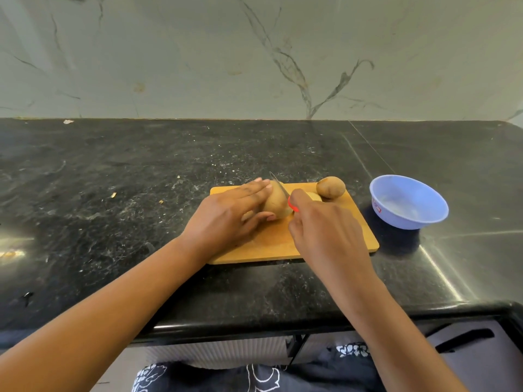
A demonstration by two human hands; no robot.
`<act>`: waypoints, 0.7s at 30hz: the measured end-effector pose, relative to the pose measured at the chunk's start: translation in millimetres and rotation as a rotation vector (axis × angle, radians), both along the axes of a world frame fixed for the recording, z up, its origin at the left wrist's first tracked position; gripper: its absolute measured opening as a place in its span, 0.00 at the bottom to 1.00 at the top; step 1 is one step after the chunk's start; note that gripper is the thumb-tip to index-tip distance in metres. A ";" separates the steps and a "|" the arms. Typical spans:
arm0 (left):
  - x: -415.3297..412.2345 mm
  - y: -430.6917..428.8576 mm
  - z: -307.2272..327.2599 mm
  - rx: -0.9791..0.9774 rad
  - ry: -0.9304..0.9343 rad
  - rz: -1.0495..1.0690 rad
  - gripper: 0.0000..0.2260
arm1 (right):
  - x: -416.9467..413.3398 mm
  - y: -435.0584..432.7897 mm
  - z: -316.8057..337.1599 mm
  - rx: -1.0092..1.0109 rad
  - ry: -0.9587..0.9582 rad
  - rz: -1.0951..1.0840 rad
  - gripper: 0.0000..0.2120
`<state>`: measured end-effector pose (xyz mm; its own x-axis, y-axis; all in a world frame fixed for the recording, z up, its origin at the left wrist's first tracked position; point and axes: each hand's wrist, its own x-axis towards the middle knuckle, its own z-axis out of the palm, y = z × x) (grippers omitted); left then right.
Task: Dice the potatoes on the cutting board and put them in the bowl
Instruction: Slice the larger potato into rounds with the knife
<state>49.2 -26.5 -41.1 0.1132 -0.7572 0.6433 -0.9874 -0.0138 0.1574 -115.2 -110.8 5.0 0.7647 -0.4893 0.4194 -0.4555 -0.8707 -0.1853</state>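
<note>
A wooden cutting board point(353, 222) lies on the black counter. My left hand point(229, 216) grips a brown potato point(276, 203) on the board, fingers over its top and thumb at its near side. My right hand point(322, 230) grips a knife with a red handle point(293, 206); its blade point(277, 183) rests across the top of that potato. A second whole potato point(330, 187) sits at the board's far right corner. A paler potato piece point(314, 197) shows just behind my right hand, mostly hidden. A light blue plastic bowl point(407, 205) stands right of the board.
The black stone counter point(141, 179) stretches left and far, with small crumbs scattered on it. A marble wall point(254, 52) rises behind. The counter's front edge point(283, 321) runs below my forearms, with drawers underneath.
</note>
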 end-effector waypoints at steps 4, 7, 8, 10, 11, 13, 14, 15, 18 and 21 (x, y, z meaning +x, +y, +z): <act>16.8 0.1 1.6 -0.051 -0.082 -0.129 0.21 | 1.7 1.4 -3.8 -0.006 -0.051 -0.009 0.06; 23.3 -1.6 1.3 -0.073 -0.091 -0.174 0.20 | 3.2 5.4 -3.4 -0.024 -0.075 -0.032 0.06; 23.6 -2.3 0.4 -0.078 -0.104 -0.179 0.20 | 1.6 7.0 -4.0 -0.037 -0.077 -0.038 0.07; 23.1 -3.0 -1.1 -0.085 -0.114 -0.187 0.20 | -1.9 10.7 -4.5 -0.066 -0.076 -0.052 0.08; 23.6 -3.4 -1.5 -0.087 -0.111 -0.192 0.19 | -1.2 12.1 -5.3 -0.076 -0.077 -0.062 0.09; 24.9 -4.4 -1.1 -0.093 -0.101 -0.205 0.19 | 5.7 12.7 -6.1 -0.079 -0.057 -0.079 0.11; 25.2 -4.7 -0.9 -0.092 -0.099 -0.212 0.19 | 10.3 11.8 -6.5 -0.088 -0.044 -0.083 0.12; 24.9 -4.5 -0.8 -0.091 -0.098 -0.220 0.19 | 13.3 10.7 -6.8 -0.097 -0.033 -0.086 0.13; 23.5 -3.9 -0.1 -0.090 -0.097 -0.218 0.19 | 6.0 10.7 -6.6 -0.097 -0.022 -0.069 0.12; 22.4 -4.0 0.5 -0.090 -0.081 -0.206 0.19 | -7.0 14.5 -10.0 -0.093 -0.019 -0.053 0.11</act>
